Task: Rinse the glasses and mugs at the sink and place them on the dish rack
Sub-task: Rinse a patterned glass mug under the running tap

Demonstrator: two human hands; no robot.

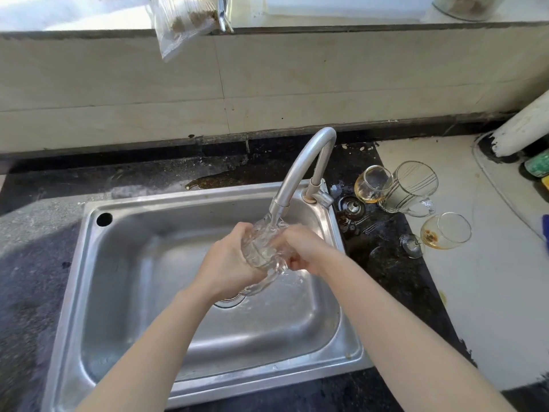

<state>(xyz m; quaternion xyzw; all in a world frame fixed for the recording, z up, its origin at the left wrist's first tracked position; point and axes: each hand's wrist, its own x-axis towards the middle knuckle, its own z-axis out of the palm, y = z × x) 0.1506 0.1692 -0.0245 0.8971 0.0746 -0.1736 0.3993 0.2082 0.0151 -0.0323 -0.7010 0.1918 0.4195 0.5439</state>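
A clear glass mug (261, 248) is held tilted under the spout of the silver faucet (300, 171), over the steel sink (124, 251). Water runs into it and spills off its base. My left hand (228, 260) grips the mug's left side. My right hand (303, 248) curls round its right side, fingers near the rim. To the right of the sink, on the counter, lie two stained wine glasses (371, 184) (445, 230) on their sides and a striped clear mug (411, 188). No dish rack is in view.
Dark wet countertop (395, 263) lies between the sink and a white board (490, 263) at the right. A white pipe (523, 126) and a green bottle (539, 165) stand at the far right. A plastic bag (181, 22) hangs from the window ledge.
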